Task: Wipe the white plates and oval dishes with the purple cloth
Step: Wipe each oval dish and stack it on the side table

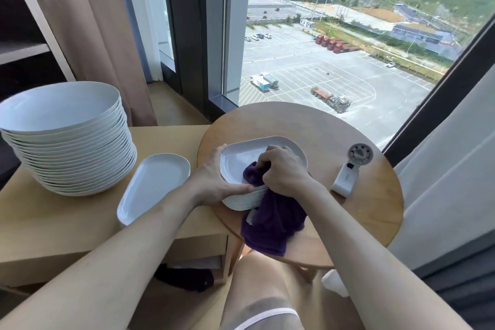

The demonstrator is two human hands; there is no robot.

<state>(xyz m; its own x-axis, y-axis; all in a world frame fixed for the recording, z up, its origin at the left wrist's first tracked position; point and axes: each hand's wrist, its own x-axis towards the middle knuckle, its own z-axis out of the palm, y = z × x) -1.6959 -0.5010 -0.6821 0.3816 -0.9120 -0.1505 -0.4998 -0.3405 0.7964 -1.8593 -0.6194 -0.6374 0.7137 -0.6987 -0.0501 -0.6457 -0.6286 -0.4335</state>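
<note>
On the round table (334,126), the right hand (284,169) clutches the purple cloth (270,220) atop the oval dish (246,153). The left hand (214,182) grips its rim.

Round wooden table (334,128) stands right at the window (321,48). White handheld fan (349,170) lies flat on the table's right part, head toward the glass. Rectangular wooden cabinet (53,222) is hard against the table's left, the table's rim overlapping its corner. Something dark (187,280) sits under the cabinet, can't tell what. Beige curtain (93,35) hangs back-left of the table, dark shelving (21,48) further left. Pale curtain (442,169) hangs to the table's right. Beyond the table, through the glass: car park (308,61), red trucks (329,43), green hills.
</note>
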